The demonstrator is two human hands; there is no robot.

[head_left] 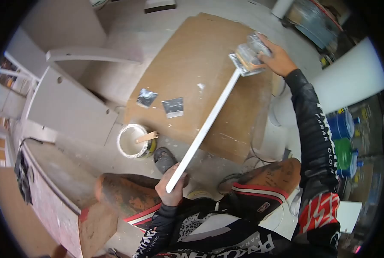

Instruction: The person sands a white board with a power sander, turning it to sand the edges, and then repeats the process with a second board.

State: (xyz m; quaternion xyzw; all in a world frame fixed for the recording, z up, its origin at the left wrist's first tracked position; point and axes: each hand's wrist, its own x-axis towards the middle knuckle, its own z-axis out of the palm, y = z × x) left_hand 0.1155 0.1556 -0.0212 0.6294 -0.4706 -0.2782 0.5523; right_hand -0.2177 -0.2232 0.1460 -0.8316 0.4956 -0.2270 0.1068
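A long narrow white strip point(205, 129) runs diagonally from my lap up over the brown board point(192, 56). My left hand point(172, 185) is closed around its lower end. At the upper end, my right hand point(274, 56) grips a paint-smeared block-like tool point(248, 55), which touches the strip. The tool's exact form is blurred. Two silvery squares, one point(147, 98) tilted and one point(173, 107) beside it, lie on the board. Near the board's lower left corner stands a bucket point(124, 146) of white paint or filler, with a wooden stick point(146, 137) across its rim.
White panels point(71, 99) stand at the left, above a worn wooden piece point(50, 180). A large white cylinder point(351, 77) lies at the right, near blue point(342, 124) and green point(343, 150) containers. A wheeled grey bin point(314, 26) is at the upper right.
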